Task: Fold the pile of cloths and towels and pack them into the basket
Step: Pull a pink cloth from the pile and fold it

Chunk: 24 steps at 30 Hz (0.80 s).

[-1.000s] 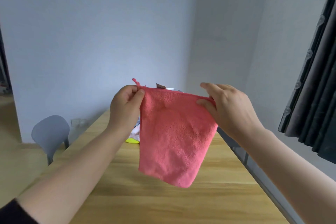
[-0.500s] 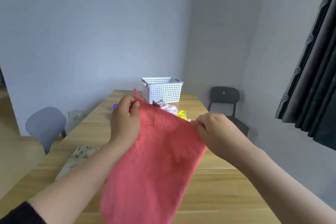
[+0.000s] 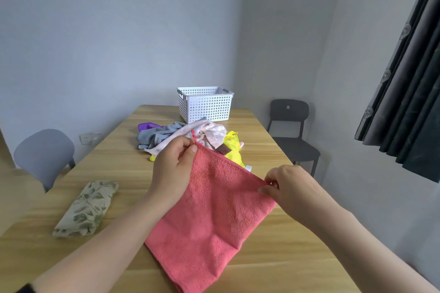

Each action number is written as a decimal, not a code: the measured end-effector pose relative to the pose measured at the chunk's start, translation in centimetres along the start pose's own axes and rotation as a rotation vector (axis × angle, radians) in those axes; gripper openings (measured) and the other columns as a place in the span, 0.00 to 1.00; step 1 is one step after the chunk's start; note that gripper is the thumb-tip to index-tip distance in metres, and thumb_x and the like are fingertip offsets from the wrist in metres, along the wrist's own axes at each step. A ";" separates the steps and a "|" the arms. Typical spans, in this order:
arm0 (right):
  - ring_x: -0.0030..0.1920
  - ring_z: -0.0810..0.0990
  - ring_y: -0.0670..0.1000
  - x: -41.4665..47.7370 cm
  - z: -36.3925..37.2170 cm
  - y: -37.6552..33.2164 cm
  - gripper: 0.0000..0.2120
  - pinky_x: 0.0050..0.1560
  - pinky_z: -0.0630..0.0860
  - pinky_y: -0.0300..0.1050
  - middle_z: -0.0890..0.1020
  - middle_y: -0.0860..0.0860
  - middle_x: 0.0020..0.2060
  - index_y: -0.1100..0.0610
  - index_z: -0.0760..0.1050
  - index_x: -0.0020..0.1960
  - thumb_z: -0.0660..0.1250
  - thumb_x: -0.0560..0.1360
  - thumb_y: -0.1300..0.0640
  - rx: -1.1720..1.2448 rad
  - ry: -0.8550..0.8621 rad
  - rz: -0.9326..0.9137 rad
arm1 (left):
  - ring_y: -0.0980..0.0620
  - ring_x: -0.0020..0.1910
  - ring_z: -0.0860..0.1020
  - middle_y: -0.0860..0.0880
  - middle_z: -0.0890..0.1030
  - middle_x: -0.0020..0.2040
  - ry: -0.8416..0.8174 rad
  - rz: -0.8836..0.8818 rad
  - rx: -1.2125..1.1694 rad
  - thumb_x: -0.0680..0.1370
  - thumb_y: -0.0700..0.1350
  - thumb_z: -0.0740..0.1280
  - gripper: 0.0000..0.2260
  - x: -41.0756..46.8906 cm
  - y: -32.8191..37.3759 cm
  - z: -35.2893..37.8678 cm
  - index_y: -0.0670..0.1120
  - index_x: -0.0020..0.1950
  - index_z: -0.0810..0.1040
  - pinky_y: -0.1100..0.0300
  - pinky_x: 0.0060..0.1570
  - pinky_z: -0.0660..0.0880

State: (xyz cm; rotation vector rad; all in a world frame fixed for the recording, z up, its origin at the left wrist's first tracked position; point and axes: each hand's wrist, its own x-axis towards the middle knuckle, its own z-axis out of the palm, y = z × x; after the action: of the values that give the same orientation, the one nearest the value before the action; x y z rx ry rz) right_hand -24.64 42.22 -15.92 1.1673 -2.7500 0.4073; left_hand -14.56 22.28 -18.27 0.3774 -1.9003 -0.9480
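A coral-pink towel (image 3: 209, 219) is stretched between my hands, its lower part lying on the wooden table (image 3: 119, 164). My left hand (image 3: 172, 166) pinches its far corner by the small loop. My right hand (image 3: 289, 187) pinches the other top corner. Behind the towel lies a loose pile of cloths (image 3: 181, 135) in grey, pale pink, purple and yellow. A white perforated basket (image 3: 206, 104) stands at the table's far end; I cannot see into it. A folded leaf-patterned cloth (image 3: 87, 209) lies on the table to the left.
A grey chair (image 3: 44, 152) stands at the table's left side and a dark chair (image 3: 291, 131) at the far right corner. Dark curtains (image 3: 409, 78) hang on the right. Walls close in behind and to the right of the table.
Both hands have lowered the pink towel from mid-air toward the table, so its lower part now lies on the wood. The view has tilted down, bringing the basket, pile and folded cloth into sight.
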 end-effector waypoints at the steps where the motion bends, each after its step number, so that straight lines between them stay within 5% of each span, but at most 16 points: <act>1: 0.45 0.77 0.51 0.0 0.1 0.2 0.13 0.44 0.75 0.44 0.80 0.51 0.43 0.57 0.78 0.50 0.65 0.77 0.47 -0.005 -0.013 0.002 | 0.64 0.31 0.71 0.56 0.74 0.32 -0.004 -0.010 -0.015 0.78 0.39 0.64 0.06 -0.1 0.1 0.2 0.48 0.42 0.75 0.71 0.35 0.65; 8: 0.38 0.81 0.48 -0.9 0.1 1.4 0.05 0.43 0.79 0.42 0.81 0.50 0.38 0.55 0.80 0.49 0.68 0.74 0.60 0.165 -0.099 0.050 | 0.61 0.33 0.72 0.53 0.77 0.34 -0.040 -0.047 -0.089 0.77 0.39 0.65 0.07 -0.9 -0.3 0.5 0.48 0.42 0.77 0.72 0.36 0.67; 19: 0.34 0.75 0.47 -0.7 1.2 1.7 0.04 0.38 0.74 0.39 0.75 0.46 0.33 0.56 0.82 0.47 0.70 0.73 0.57 0.120 -0.051 0.077 | 0.60 0.36 0.73 0.49 0.79 0.37 -0.073 -0.015 -0.123 0.78 0.39 0.65 0.04 -1.6 0.2 0.8 0.45 0.44 0.78 0.71 0.38 0.68; 24: 0.49 0.75 0.47 -1.4 1.7 2.5 0.07 0.44 0.71 0.38 0.74 0.46 0.48 0.50 0.79 0.49 0.68 0.75 0.49 -0.026 -0.008 0.060 | 0.57 0.37 0.75 0.48 0.80 0.37 -0.137 -0.071 -0.157 0.77 0.40 0.66 0.04 -2.1 -0.1 0.9 0.47 0.43 0.79 0.68 0.39 0.69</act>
State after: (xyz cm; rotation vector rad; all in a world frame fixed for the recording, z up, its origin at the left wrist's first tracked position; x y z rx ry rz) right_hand -25.50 44.29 -18.38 1.0848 -2.7947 0.3727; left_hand -14.33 23.91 -19.81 0.2944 -1.9298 -1.1890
